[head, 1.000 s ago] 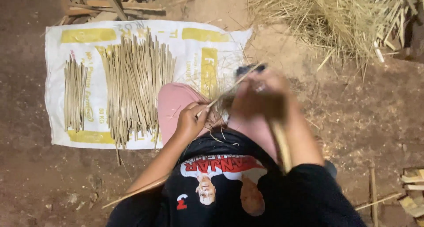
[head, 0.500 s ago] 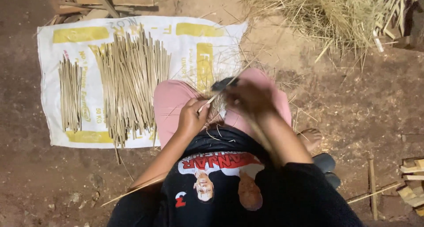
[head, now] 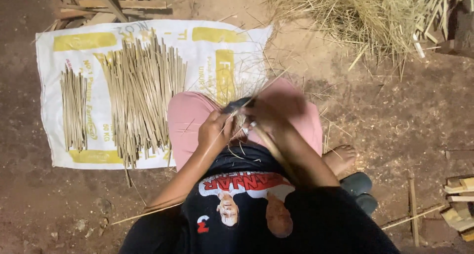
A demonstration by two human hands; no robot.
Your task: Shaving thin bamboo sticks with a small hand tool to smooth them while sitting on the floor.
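My left hand (head: 213,131) grips a thin pale bamboo stick (head: 148,212) that runs back past my left arm toward the lower left. My right hand (head: 274,112), blurred by motion, holds a dark-bladed knife (head: 237,105) against the stick's far end, over my pink-clad knees (head: 190,120). Both hands sit close together above my lap. Thin shavings cling to my legs and dark shirt.
A white and yellow sack (head: 212,51) lies on the dirt ahead with a large pile of sticks (head: 143,93) and a smaller bundle (head: 74,108). Straw-like shavings (head: 365,14) heap at the top right. Wood offcuts (head: 459,204) lie at the right edge, boards (head: 108,2) at the top left.
My right hand with the knife has dropped from a raised position toward my left hand and the stick's tip. The view has shifted slightly.
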